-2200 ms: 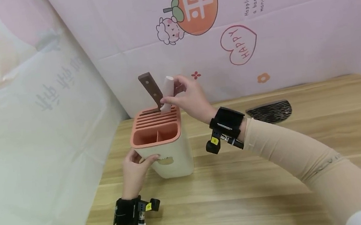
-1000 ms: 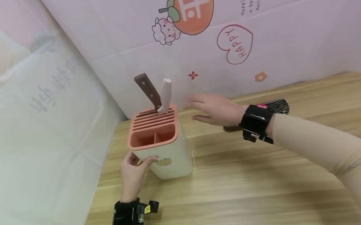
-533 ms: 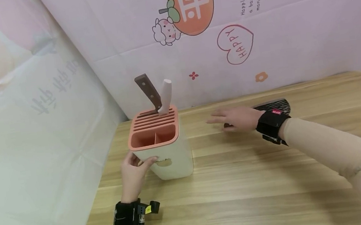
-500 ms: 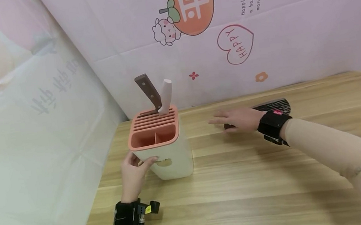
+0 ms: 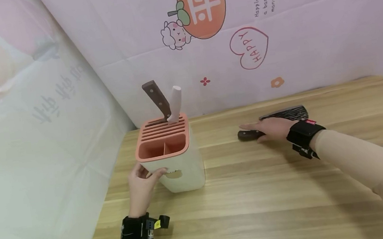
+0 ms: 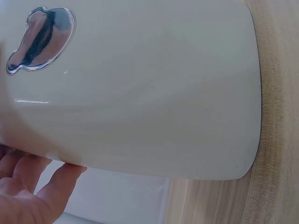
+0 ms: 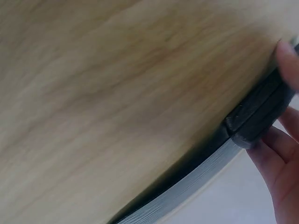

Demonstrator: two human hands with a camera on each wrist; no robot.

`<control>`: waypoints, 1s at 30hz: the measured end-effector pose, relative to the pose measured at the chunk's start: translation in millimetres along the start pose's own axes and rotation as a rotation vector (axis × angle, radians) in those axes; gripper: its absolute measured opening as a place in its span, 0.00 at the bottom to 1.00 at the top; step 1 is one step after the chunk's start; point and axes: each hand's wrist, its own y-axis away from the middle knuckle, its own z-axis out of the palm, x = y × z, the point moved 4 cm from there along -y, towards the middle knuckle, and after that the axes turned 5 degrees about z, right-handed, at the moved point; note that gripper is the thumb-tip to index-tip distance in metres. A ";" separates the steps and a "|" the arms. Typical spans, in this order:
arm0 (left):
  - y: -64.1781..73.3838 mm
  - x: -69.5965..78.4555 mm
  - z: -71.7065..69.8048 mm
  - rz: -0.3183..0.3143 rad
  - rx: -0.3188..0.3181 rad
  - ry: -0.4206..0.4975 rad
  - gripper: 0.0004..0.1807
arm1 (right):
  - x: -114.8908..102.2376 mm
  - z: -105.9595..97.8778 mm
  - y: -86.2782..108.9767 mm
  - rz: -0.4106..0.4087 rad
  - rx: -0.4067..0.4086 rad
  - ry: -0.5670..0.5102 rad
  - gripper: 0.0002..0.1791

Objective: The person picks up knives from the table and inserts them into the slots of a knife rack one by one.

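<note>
A cream knife holder with an orange slotted top stands upright on the table. My left hand grips its near left corner, thumb on the front and fingers round the side. A brown-handled knife and a white-handled knife stand in the rear slots, blades hidden. To the right lies a cleaver with a dark handle and a black patterned blade. My right hand holds its handle near the blade; in the right wrist view, thumb and fingers lie on opposite sides of the handle.
The wooden table runs up to a pink printed cloth behind. A pale cloth hangs along the left side. Two open compartments sit at the front of the holder's top.
My right hand has let go of the white-handled knife, now standing in a slot, and has moved right and down to the cleaver's handle. My left hand stays on the holder.
</note>
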 end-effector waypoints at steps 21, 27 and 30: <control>2.3 1.9 1.3 -0.025 0.013 0.011 0.31 | -11.6 1.8 6.4 -0.025 0.129 0.121 0.27; 1.9 1.4 0.2 -0.027 0.027 0.006 0.30 | -13.1 -8.7 12.9 -0.025 0.205 0.077 0.27; 1.7 1.2 0.1 -0.022 0.019 -0.001 0.30 | -20.8 -22.5 21.3 -0.034 0.259 0.049 0.28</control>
